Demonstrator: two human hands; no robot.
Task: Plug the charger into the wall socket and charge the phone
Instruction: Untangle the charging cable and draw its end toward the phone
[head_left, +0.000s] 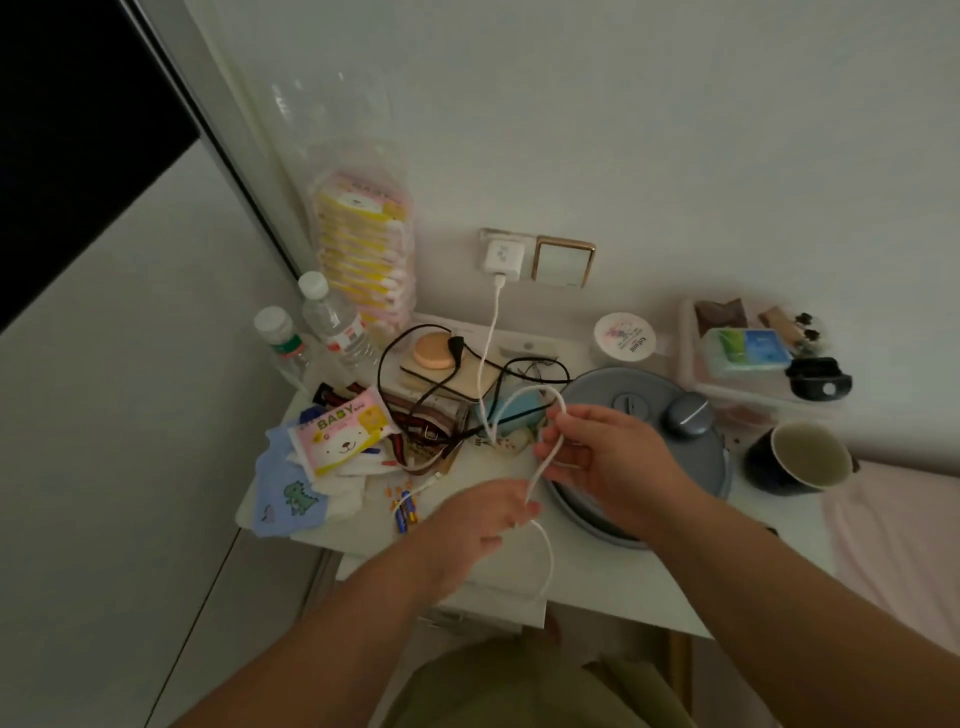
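A white charger block (502, 258) sits plugged into the wall socket (493, 236) above the bedside table. Its white cable (493, 332) runs down to the table and loops forward. My right hand (602, 457) pinches a loop of that cable above the grey round device. My left hand (480, 514) grips the cable lower down, and a free length curves down past the table's front edge. No phone is visible.
The white table (597, 582) holds two water bottles (332, 317), baby tissue packs (337, 434), black cords (410, 374), batteries (408, 512), a grey round device (639, 400), a dark mug (795, 457) and a tray (748, 364). A light switch (563, 260) is beside the socket.
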